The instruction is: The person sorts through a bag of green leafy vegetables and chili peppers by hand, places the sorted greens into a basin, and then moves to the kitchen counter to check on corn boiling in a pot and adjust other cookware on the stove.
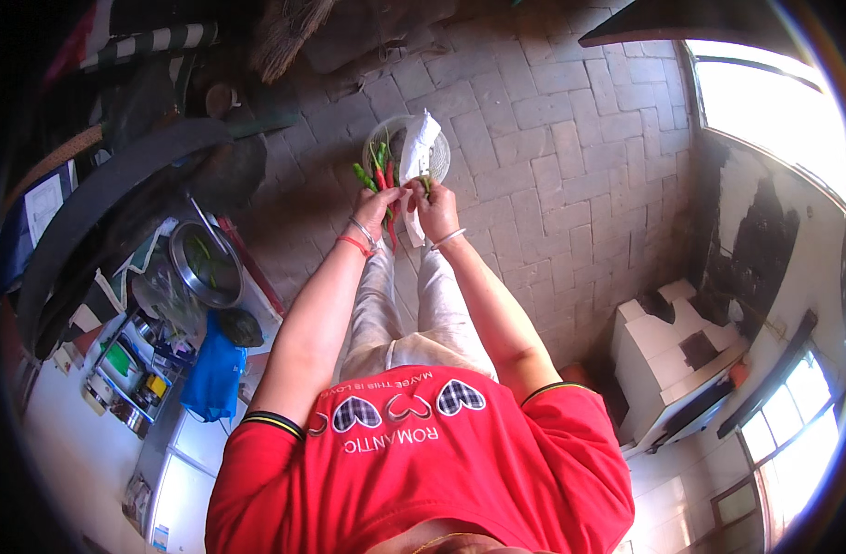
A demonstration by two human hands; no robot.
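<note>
My left hand [376, 206] is closed around a bunch of red and green chili peppers [381, 170], whose tips and stems stick out above and below the fist. Close beside it, my right hand [433, 208] pinches a small green piece, perhaps a pepper stem, between thumb and fingers. A white cloth or paper strip [420, 142] lies between the hands and runs up over a round clear container [442, 158] beyond them. What the container holds is mostly hidden by the hands, peppers and strip.
On the left, a metal bowl [227, 287] holds several green peppers [202, 257], near a blue plastic bag [214, 374] and a rack of kitchen things [125, 367]. A tiled stove [661, 346] stands at the right on the brick floor [533, 180]. A straw broom [288, 41] is at the top.
</note>
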